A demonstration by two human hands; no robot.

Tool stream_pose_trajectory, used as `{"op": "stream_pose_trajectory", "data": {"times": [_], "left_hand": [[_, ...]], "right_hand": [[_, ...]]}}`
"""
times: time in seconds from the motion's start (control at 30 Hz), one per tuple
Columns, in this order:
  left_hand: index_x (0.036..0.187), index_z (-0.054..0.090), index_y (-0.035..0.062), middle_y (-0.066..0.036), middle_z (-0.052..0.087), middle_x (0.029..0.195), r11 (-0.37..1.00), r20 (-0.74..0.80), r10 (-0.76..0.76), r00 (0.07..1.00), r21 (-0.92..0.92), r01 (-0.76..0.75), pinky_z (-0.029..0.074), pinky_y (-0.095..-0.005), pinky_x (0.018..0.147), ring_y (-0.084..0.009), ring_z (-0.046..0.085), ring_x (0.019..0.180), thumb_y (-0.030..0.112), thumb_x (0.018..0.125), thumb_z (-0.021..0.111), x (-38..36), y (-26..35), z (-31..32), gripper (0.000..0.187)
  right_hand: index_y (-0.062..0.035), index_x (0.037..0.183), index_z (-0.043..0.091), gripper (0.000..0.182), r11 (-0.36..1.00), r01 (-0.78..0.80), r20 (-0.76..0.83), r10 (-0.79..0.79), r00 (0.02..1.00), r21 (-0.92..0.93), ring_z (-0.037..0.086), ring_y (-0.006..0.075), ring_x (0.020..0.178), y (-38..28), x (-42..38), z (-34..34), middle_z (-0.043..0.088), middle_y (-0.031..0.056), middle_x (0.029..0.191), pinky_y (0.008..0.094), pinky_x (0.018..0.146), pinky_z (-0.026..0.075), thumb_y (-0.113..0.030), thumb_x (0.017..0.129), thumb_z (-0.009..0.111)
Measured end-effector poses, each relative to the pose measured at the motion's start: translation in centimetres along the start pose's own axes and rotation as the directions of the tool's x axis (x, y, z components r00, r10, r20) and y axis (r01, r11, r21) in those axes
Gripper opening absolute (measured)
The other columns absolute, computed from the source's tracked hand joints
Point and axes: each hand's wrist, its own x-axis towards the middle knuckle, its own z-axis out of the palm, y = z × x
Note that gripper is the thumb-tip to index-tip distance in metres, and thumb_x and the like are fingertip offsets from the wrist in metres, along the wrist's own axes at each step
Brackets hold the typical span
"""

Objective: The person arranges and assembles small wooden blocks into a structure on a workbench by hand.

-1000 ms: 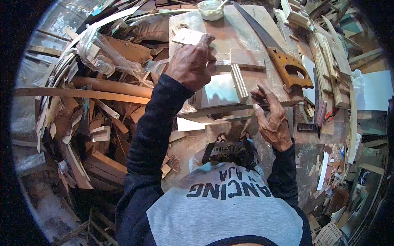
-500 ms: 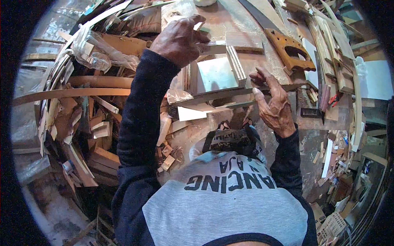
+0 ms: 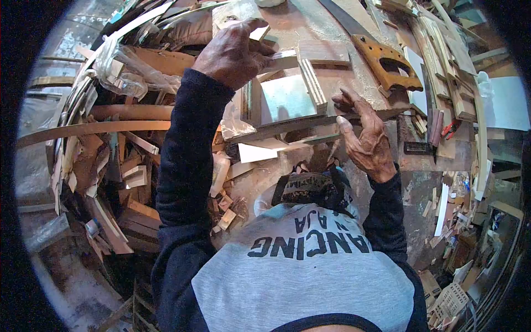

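The work is best done with the layered-edge wood piece [image 3: 313, 86] kept square to the pale strip [image 3: 285, 57] and pressed lightly, the curled left hand [image 3: 229, 57] being placed by the strip's left end, though what is gripped there cannot be told, and the right hand [image 3: 366, 138] being held open at the near edge of the workbench [image 3: 326, 33]. The layered-edge piece is set on the bench beside the bluish-white panel [image 3: 286, 99], its long axis pointed away from the body and slightly leftward, while the strip is laid crosswise.

Counter [image 3: 310, 25] is pretty dusty tbh, handsaw [image 3: 389, 65] lying on the right, pale bowl [image 3: 269, 3] further back, plywood strips [image 3: 313, 86] either side of a whitish panel [image 3: 285, 100].
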Motion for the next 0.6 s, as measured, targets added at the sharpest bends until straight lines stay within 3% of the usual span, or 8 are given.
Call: {"op": "stream_pose_trajectory", "data": {"times": [0.2, 0.37, 0.47, 0.6], "left_hand": [[0.134, 0.049, 0.0038, -0.017, 0.073, 0.105, 0.993, 0.002, 0.019, 1.0, 0.112, -0.019, 0.056, -0.0351, 0.084, -0.0221, 0.071, 0.097, 0.008, 0.084, 0.074, -0.08, 0.7, -0.35, 0.056], [0.134, 0.048, 0.0021, -0.018, 0.073, 0.105, 0.998, 0.011, 0.008, 1.0, 0.057, -0.009, 0.057, -0.0351, 0.085, -0.0229, 0.071, 0.099, 0.005, 0.084, 0.073, 0.04, 0.51, -0.3, 0.056], [0.134, 0.048, 0.0014, -0.018, 0.072, 0.105, 0.999, 0.009, -0.02, 1.0, 0.039, 0.019, 0.057, -0.0352, 0.086, -0.0233, 0.071, 0.099, 0.004, 0.084, 0.073, 0.03, 0.92, -0.23, 0.056], [0.134, 0.048, 0.0009, -0.018, 0.072, 0.105, 0.999, -0.009, -0.024, 1.0, -0.027, 0.024, 0.057, -0.0354, 0.086, -0.0236, 0.071, 0.099, 0.002, 0.082, 0.074, -0.22, 0.99, -0.14, 0.058]], "right_hand": [[-0.0061, 0.14, 0.047, 0.05, 1.0, -0.004, 0.001, 0.004, 1.0, 0.013, 0.063, 0.0258, 0.115, 0.05, -0.04, 0.06, 0.063, 0.0144, 0.124, 0.0378, 0.101, 0.048, -0.002, 0.091, 0.056], [-0.0061, 0.14, 0.047, 0.05, 1.0, -0.01, 0.006, 0.01, 1.0, 0.008, 0.063, 0.0256, 0.115, 0.08, 0.02, 0.07, 0.063, 0.0146, 0.124, 0.0379, 0.1, 0.049, -0.001, 0.091, 0.055], [-0.0029, 0.136, 0.047, 0.051, 0.998, -0.038, 0.015, 0.037, 0.999, 0.053, 0.059, 0.0328, 0.116, 0.01, 0.09, 0.12, 0.063, 0.0155, 0.123, 0.0419, 0.103, 0.045, -0.005, 0.087, 0.056], [-0.0034, 0.136, 0.048, 0.05, 0.999, -0.014, -0.003, 0.014, 1.0, 0.044, 0.059, 0.0325, 0.116, -0.06, 0.11, 0.17, 0.063, 0.0149, 0.123, 0.042, 0.103, 0.045, -0.004, 0.087, 0.056]]}}
